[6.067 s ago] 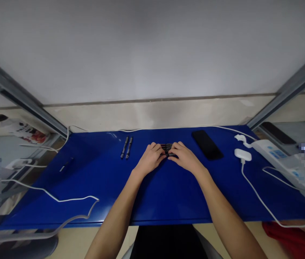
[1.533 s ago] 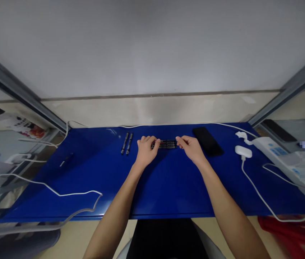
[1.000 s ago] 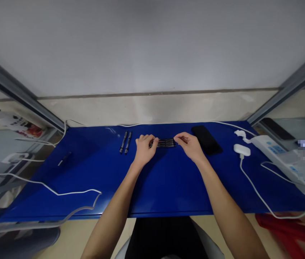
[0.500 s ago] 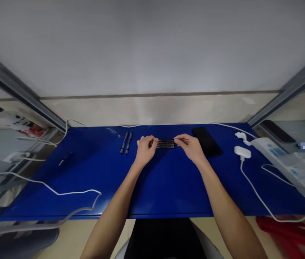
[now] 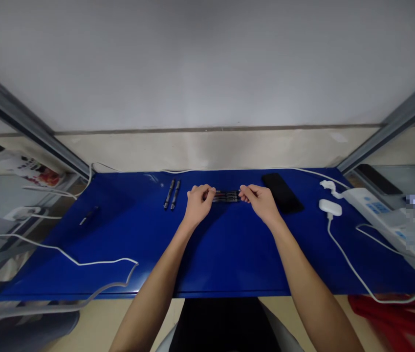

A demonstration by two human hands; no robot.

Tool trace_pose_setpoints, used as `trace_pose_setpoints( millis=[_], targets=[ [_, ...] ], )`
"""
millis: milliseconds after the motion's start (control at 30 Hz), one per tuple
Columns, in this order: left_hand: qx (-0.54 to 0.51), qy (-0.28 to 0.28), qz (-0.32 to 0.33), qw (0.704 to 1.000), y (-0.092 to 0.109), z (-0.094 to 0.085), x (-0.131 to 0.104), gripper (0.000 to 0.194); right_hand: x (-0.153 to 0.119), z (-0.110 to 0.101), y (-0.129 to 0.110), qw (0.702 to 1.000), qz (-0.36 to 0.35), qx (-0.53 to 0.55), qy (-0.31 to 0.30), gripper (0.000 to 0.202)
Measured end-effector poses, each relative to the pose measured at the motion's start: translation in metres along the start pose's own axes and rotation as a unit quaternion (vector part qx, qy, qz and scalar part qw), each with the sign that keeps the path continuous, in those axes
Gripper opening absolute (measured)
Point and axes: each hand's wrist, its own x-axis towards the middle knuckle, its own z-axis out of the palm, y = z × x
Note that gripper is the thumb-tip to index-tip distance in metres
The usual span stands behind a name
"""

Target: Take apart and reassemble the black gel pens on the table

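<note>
Several dark pens point(image 5: 226, 196) lie side by side across the middle of the blue table point(image 5: 229, 254), between my two hands. At their left ends, my left hand point(image 5: 199, 199) has its fingers closed round the pens. My right hand point(image 5: 256, 198) is at their right ends, thumb and fingers pinched on the pen tips. The fingers hide both ends of the row. Two more dark pens point(image 5: 172, 195) lie nearly parallel to the left of my left hand, pointing away from me.
A black phone point(image 5: 282, 192) lies right of my right hand. Farther right are a white earphone case point(image 5: 330, 207) with a cable and a white power strip point(image 5: 386, 220). At the left lie a dark pen-like item point(image 5: 90, 215) and a white cable point(image 5: 97, 262).
My right hand has shifted slightly to the right and its fingers are curled in more. My left hand and the pens have stayed nearly in place.
</note>
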Motion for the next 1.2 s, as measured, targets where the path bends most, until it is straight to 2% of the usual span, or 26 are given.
trace_pose_setpoints(
  millis=[67, 267, 433, 600, 800, 1000, 1200],
  targets=[
    [0.002, 0.001, 0.003, 1.000, 0.0005, -0.0001, -0.0001, 0.038, -0.0002, 0.0003, -0.0002, 1.000, 0.000, -0.005, 0.000, 0.040],
    [0.003, 0.000, -0.013, 1.000, 0.0003, -0.0012, 0.0004, 0.037, 0.0000, 0.0014, -0.0028, 1.000, -0.016, 0.005, 0.001, 0.027],
    [0.000, -0.006, -0.015, 1.000, 0.0000, -0.0005, 0.0009, 0.038, -0.0012, 0.0014, -0.0057, 1.000, -0.005, -0.004, -0.007, 0.038],
    [-0.005, -0.001, -0.010, 1.000, -0.0012, 0.0002, 0.0011, 0.036, -0.0004, 0.0003, -0.0039, 1.000, -0.016, -0.005, -0.004, 0.025],
    [-0.007, -0.011, -0.016, 1.000, -0.0007, 0.0001, 0.0010, 0.038, 0.0008, 0.0007, -0.0007, 1.000, 0.003, -0.009, -0.007, 0.038],
    [-0.032, -0.008, -0.019, 0.999, -0.0023, -0.0003, 0.0013, 0.036, 0.0016, 0.0011, 0.0027, 1.000, -0.021, 0.003, 0.007, 0.024],
    [-0.032, -0.005, -0.015, 0.999, -0.0033, 0.0010, 0.0008, 0.037, 0.0001, 0.0011, -0.0010, 1.000, 0.003, -0.014, -0.008, 0.037]
  ],
)
